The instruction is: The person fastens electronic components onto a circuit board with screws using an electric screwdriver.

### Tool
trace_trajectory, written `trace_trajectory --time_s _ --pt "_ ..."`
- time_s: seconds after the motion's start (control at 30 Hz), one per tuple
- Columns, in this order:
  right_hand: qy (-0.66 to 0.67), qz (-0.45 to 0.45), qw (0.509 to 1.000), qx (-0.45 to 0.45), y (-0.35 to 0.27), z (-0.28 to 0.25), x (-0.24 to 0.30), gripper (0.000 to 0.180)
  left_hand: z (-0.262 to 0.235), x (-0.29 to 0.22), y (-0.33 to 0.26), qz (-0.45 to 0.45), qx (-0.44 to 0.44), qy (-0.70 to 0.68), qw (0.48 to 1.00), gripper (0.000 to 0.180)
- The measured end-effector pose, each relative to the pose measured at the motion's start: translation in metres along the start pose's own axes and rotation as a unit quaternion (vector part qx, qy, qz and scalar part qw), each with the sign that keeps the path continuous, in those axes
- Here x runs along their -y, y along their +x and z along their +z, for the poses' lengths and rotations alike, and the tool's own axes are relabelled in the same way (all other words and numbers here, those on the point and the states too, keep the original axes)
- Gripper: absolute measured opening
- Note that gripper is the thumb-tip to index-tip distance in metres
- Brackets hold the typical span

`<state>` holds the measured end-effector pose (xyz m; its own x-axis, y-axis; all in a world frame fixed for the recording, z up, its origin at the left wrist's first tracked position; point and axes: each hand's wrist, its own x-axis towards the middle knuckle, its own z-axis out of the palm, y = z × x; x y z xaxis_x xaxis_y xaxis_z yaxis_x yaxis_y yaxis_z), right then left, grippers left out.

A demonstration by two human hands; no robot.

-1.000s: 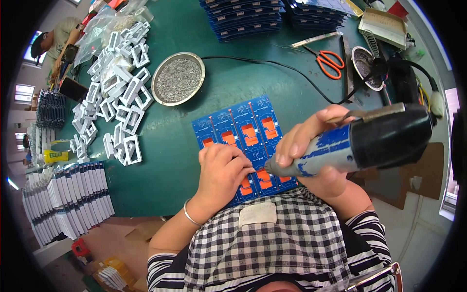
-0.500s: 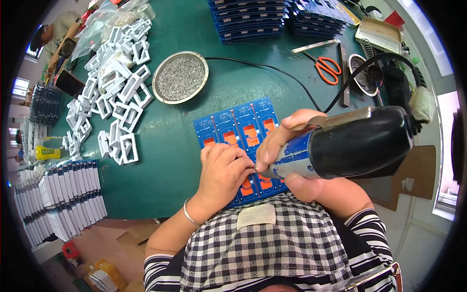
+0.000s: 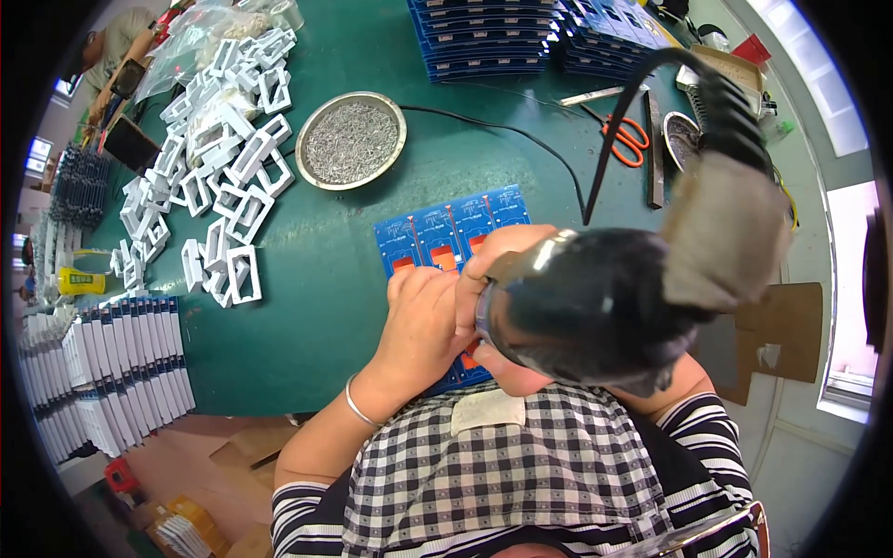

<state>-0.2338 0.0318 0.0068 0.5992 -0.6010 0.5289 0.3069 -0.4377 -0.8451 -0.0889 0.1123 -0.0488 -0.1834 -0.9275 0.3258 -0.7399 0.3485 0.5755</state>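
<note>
A blue panel of printed circuit boards (image 3: 502, 206) with orange patches lies on the green table close to my apron. My right hand (image 3: 502, 253) is wrapped round a black corded power screwdriver (image 3: 581, 302), tipped so that its back end points at me and to the right. The tool's body hides its tip. Resting on the panel, my left hand (image 3: 419, 316) has its fingers pressed together beside the tool's front end; what they pinch, if anything, is hidden. A round metal bowl (image 3: 402, 149) of small silvery screws or pins stands beyond the panel.
White plastic frames (image 3: 244, 274) lie heaped at the left, with stacked white-and-blue assemblies (image 3: 130, 353) nearer. Tall stacks of blue boards (image 3: 484, 42) stand at the back. Orange-handled scissors (image 3: 634, 139) and a metal bar (image 3: 655, 158) lie at the right. A black cable (image 3: 502, 126) crosses the table.
The screwdriver has swung more upright, its back end now nearer the camera, and my right hand has moved left against my left hand. My left hand stays on the panel.
</note>
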Motion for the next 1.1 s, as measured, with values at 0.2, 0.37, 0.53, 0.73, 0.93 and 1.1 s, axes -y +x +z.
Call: trace_trajectory --time_s 0.2,0.37,0.53,0.73,0.93,1.1 --pt "0.012 0.121 0.993 0.008 -0.004 0.007 -0.004 0.070 0.005 0.004 -0.005 -0.016 -0.012 -0.021 1.000 0.036" --pt "0.049 0.047 0.997 -0.023 -0.008 -0.005 -0.019 0.056 -0.001 -0.002 -0.001 -0.024 0.020 0.001 1.000 0.043" --pt "0.304 0.095 0.935 -0.155 -0.004 -0.020 -0.019 0.051 -0.013 -0.008 0.003 -0.046 0.057 -0.023 0.997 0.044" --pt "0.317 0.067 0.912 -0.253 0.000 -0.021 -0.004 0.043 -0.011 -0.027 0.003 0.017 -0.037 0.075 0.996 0.015" --pt "0.352 0.022 0.884 -0.305 0.001 -0.022 0.013 0.042 -0.027 -0.028 -0.004 0.010 -0.068 0.091 0.994 0.009" --pt "0.373 0.003 0.861 -0.345 0.005 -0.034 0.018 0.041 -0.065 0.001 -0.029 -0.028 -0.093 0.213 0.972 0.006"
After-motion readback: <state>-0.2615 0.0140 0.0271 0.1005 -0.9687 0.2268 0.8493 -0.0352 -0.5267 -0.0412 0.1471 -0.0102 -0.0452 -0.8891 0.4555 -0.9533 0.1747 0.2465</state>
